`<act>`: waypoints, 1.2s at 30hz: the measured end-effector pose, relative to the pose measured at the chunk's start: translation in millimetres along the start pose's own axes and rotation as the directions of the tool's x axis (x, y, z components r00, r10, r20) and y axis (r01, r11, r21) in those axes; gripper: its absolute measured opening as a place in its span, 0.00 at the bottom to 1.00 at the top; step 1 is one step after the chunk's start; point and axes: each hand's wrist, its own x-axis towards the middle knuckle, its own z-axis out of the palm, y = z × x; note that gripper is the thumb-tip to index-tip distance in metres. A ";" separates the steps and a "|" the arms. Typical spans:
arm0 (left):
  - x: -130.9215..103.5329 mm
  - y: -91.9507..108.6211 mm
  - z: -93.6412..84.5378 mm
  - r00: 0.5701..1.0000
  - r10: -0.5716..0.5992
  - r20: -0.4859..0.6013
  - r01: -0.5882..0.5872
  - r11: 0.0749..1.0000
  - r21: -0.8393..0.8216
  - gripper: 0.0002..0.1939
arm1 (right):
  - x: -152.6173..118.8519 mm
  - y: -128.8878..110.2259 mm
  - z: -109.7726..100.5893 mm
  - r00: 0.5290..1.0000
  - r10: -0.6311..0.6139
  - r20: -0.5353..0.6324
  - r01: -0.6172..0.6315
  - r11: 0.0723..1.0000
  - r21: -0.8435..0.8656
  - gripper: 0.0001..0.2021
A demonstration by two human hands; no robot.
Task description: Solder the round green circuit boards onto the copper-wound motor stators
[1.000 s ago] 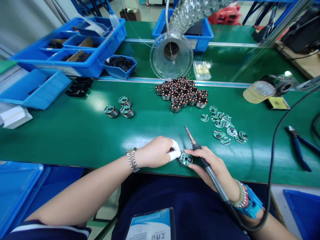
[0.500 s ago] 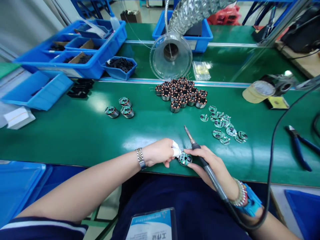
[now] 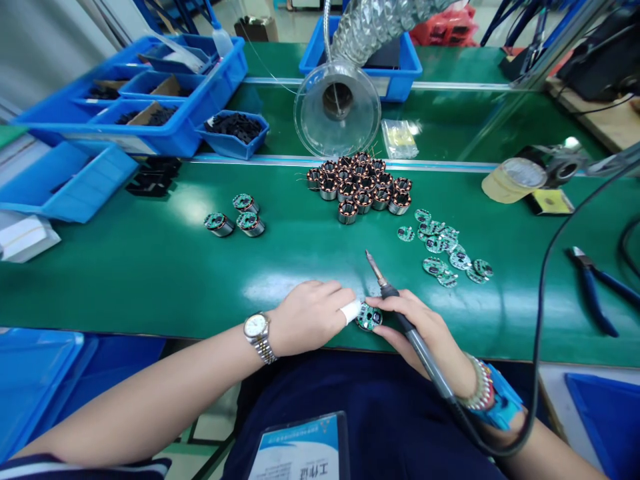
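At the table's front edge, a motor stator topped with a round green circuit board [image 3: 369,317] sits between my hands. My right hand [image 3: 427,327] pinches its right side between thumb and fingertips. That same hand also carries a soldering iron [image 3: 424,357], whose tip points up and away, clear of the board. My left hand [image 3: 313,317] is closed at the stator's left side, a white wrap on one finger; its fingertips are partly hidden. Beyond lie bare copper-wound stators [image 3: 365,183] in a cluster, loose round circuit boards [image 3: 443,243], and three board-topped stators [image 3: 250,223].
A clear fume hood [image 3: 337,110] on a flexible duct hangs over the back. Blue bins [image 3: 165,143] with black parts stand at left. Cutting pliers [image 3: 593,290], a yellowish tub [image 3: 513,181] and the iron's cable [image 3: 541,300] are at right.
My left hand has rolled over, its back and the watch face now turned up, with the fingers still at the stator. My right hand and the iron have barely moved.
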 end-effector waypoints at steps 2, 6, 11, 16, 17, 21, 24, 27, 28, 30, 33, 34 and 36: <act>0.9 -0.9 1.8 0.998 0.032 -0.049 -0.031 0.999 0.025 0.12 | 0.1 0.0 0.0 1.000 -0.002 0.002 0.002 1.000 -0.001 0.15; -0.4 -2.2 7.9 0.989 0.090 -0.121 -0.090 0.996 0.001 0.12 | -0.1 0.7 -0.1 1.000 0.001 0.003 -0.001 1.000 0.005 0.15; -3.7 9.3 18.1 0.970 -0.224 -0.094 0.182 0.927 -0.328 0.10 | -0.6 0.9 0.6 1.000 0.002 -0.006 -0.002 1.000 0.016 0.16; -9.0 25.5 15.5 0.839 -0.527 0.131 0.454 0.549 -0.702 0.09 | -1.5 1.4 1.7 1.000 -0.007 -0.007 0.007 1.000 0.030 0.16; -10.3 28.1 14.4 0.826 -0.543 0.150 0.463 0.501 -0.731 0.09 | -2.0 1.6 1.9 1.000 -0.007 -0.009 0.007 0.999 0.033 0.16; -16.2 40.4 16.6 0.815 -0.563 0.136 0.447 0.461 -0.767 0.11 | -3.5 2.8 2.0 1.000 -0.003 -0.010 0.004 0.999 0.036 0.17; -21.3 51.4 25.0 0.836 -0.549 -0.012 0.399 0.623 -0.672 0.12 | -3.6 3.6 2.1 1.000 -0.017 -0.003 0.017 0.999 0.048 0.18; -25.8 55.6 30.3 0.858 -0.499 -0.121 0.347 0.738 -0.579 0.16 | -3.2 3.9 2.1 1.000 -0.022 -0.001 0.022 0.999 0.047 0.18; -26.7 54.4 30.1 0.865 -0.492 -0.101 0.342 0.724 -0.599 0.17 | -3.1 3.9 2.1 1.000 -0.022 0.000 0.022 0.999 0.045 0.18; -27.3 49.7 27.7 0.859 -0.511 -0.014 0.365 0.633 -0.683 0.16 | -2.9 3.9 1.9 1.000 -0.027 -0.001 0.027 0.999 0.045 0.18; -26.0 43.8 24.4 0.836 -0.547 0.049 0.398 0.542 -0.740 0.17 | -2.6 4.6 1.8 0.999 -0.032 -0.010 0.033 0.998 0.050 0.19; -25.5 43.4 24.4 0.842 -0.539 0.037 0.388 0.555 -0.736 0.18 | -2.5 5.0 1.9 0.999 -0.034 -0.015 0.034 0.998 0.051 0.19; -24.7 44.0 25.7 0.868 -0.497 0.003 0.350 0.607 -0.714 0.20 | -2.6 5.9 2.1 0.999 -0.039 -0.026 0.040 0.998 0.051 0.19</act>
